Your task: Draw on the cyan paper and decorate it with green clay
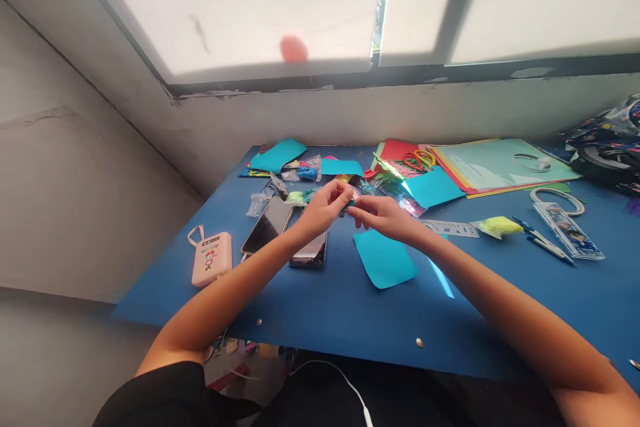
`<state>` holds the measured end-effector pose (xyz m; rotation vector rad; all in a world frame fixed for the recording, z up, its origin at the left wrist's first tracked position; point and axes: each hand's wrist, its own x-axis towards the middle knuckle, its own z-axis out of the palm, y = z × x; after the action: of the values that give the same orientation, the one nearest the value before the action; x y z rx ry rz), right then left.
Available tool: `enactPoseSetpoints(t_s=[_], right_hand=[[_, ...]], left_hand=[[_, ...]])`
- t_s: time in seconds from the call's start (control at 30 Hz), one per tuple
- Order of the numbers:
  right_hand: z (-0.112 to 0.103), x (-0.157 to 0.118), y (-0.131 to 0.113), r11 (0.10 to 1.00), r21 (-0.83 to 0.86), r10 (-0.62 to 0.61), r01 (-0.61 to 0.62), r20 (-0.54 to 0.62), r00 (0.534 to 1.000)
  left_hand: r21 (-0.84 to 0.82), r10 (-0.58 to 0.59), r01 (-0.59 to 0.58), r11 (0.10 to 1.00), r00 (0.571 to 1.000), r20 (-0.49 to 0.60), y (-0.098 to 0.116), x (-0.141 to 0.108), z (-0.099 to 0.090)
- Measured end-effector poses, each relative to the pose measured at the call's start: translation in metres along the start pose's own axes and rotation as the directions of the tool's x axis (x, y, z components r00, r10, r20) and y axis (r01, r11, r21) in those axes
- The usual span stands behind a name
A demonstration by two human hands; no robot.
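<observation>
My left hand [329, 205] and my right hand [379, 211] meet over the middle of the table, fingertips almost touching. Between them is a small dark teal piece [351, 203], mostly covered by the fingers; its kind is not clear. Both hands are closed in a pinch on it. Just below my right hand lies a turquoise paper sheet [385, 260] with rounded corners. Under my left forearm are two phones, one dark-screened [269, 223] and another phone [309, 255] partly hidden by the arm.
A pink power bank [213, 259] lies at left. Small plastic packets [303, 170], red and yellow scissors [419, 159] and turquoise papers [435, 187] crowd the back. Rightward are a ruler stencil [453, 228], yellow clay packet [500, 227], pens [550, 248], tape roll [575, 207] and pencil case [570, 232].
</observation>
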<state>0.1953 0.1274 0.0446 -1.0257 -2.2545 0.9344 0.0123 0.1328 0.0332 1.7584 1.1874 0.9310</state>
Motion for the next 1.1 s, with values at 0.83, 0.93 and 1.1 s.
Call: enactPoseSetpoints(t_s=[0.83, 0.93, 1.1], right_hand=[[0.018, -0.007, 0.017, 0.921, 0.356, 0.12, -0.16, 0.131, 0.984], [0.015, -0.005, 0.02, 0.914, 0.377, 0.134, -0.151, 0.072, 0.988], [0.013, -0.005, 0.022, 0.916, 0.372, 0.156, -0.146, 0.005, 0.988]], left_hand=[[-0.25, -0.102, 0.063, 0.966, 0.984, -0.144, -0.024, -0.022, 0.01], [-0.069, 0.011, -0.029, 0.997, 0.968, -0.251, -0.028, -0.02, 0.009], [0.263, 0.262, -0.222, 0.939, 0.957, -0.129, -0.024, -0.026, 0.011]])
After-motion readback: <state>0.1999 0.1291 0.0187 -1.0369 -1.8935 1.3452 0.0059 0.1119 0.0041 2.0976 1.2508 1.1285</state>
